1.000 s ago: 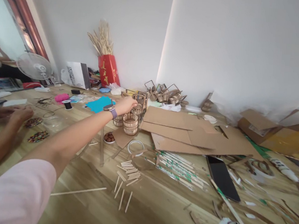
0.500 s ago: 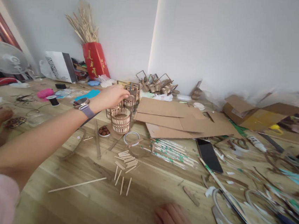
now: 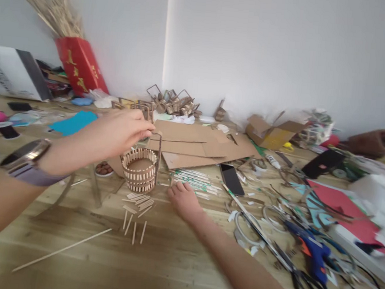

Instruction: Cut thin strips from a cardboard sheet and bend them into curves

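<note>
My left hand (image 3: 125, 131), with a watch on the wrist, pinches the top of the tall handle (image 3: 159, 152) of a small round basket (image 3: 139, 175). Pale upright sticks and darker woven bands make up its wall, and the brown bottom shows through the open top. Palm down, my right hand (image 3: 185, 200) rests on the table just right of the basket, fingers bent and close together. What may be under those fingers is hidden. Short wooden sticks (image 3: 141, 200) lie in front of the basket, several in a loose pile and a few apart.
Flat cardboard sheets (image 3: 193, 137) lie behind, with packaged sticks (image 3: 196, 180) and a phone (image 3: 232, 179) nearer. Scissors (image 3: 302, 282), a blue glue gun (image 3: 316, 252) and strips clutter the right. A long thin stick (image 3: 63, 249) lies at front left; more small baskets (image 3: 174, 103) stand by the wall.
My view has turned right. The left hand has brought the basket nearer to the short sticks. My right hand has reached forward from the table's front to beside the basket.
</note>
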Demonstrator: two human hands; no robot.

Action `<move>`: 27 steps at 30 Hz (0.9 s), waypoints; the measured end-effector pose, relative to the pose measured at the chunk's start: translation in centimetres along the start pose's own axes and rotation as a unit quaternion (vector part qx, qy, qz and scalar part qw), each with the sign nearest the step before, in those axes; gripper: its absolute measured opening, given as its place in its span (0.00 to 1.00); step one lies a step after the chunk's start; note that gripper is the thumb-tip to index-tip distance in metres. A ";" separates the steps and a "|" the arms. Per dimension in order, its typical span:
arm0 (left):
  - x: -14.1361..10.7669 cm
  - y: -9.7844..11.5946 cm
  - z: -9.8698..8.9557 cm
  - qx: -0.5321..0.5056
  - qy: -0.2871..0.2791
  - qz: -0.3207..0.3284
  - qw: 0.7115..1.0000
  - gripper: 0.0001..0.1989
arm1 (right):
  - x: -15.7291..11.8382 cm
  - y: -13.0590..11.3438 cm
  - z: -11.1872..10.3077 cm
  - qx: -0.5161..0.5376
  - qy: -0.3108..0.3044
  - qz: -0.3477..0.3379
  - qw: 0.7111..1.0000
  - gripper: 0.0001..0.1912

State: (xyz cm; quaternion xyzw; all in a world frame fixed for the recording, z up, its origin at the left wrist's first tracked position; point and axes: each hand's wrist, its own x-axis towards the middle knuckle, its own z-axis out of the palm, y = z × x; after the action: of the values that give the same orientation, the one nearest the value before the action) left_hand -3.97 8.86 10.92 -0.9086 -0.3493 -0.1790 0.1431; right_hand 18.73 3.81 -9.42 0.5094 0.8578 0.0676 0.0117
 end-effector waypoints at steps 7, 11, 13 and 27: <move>1.1 2.7 0.7 -0.003 -0.010 0.049 0.999 0.17 | -2.7 5.5 -2.8 0.007 -0.027 0.189 0.981 0.13; 1.3 4.4 0.6 -0.017 -0.016 0.047 0.999 0.15 | -3.7 12.1 -3.1 -0.002 -0.037 0.425 0.904 0.22; 1.5 5.3 0.5 -0.017 -0.021 0.049 0.998 0.14 | -4.0 14.5 -2.4 0.013 -0.054 0.499 0.865 0.31; 9.5 11.7 2.8 -0.075 -0.013 0.131 0.988 0.15 | -8.6 18.4 0.2 0.062 -0.102 0.588 0.800 0.34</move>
State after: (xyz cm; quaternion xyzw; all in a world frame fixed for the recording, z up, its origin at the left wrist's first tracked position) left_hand 11.27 7.10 10.88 -0.9570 -0.2143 -0.1725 0.0924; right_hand 38.96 4.95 -7.70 0.9195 0.3897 -0.0442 0.0260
